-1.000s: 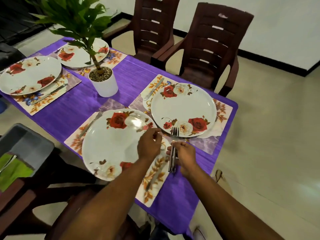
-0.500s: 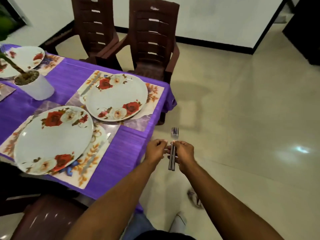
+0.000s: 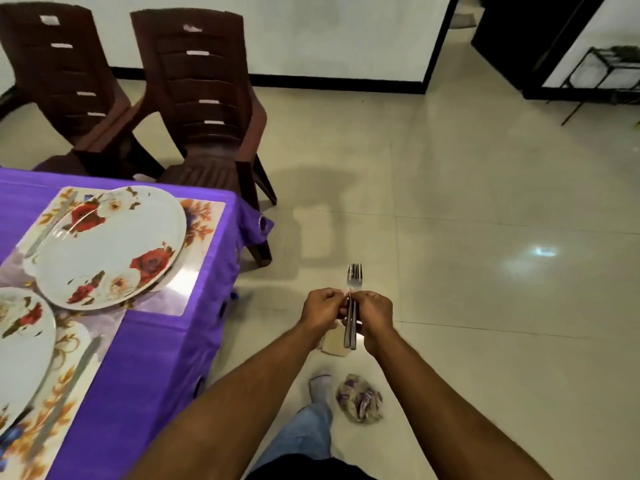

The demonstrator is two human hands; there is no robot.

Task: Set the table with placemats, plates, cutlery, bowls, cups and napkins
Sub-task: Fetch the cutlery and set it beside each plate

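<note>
Steel forks (image 3: 354,282) bunched upright, right hand (image 3: 375,315) gripping, left hand (image 3: 320,308) pinching, handles half hidden, count unclear

Dim, warm indoor light. A bright glare spot shines on the tiled floor (image 3: 540,252), right of the chairs (image 3: 204,109), whose soft shadows fall beside it. Wide-angle bending curves the edges; near plates (image 3: 20,344) blur.

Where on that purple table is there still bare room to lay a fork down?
Bare placemat shows right of the far plate, and a purple tablecloth strip runs along the table's edge. Between the two plates it is crowded. Both hands, left hand and right hand, hold the forks over the floor.
</note>
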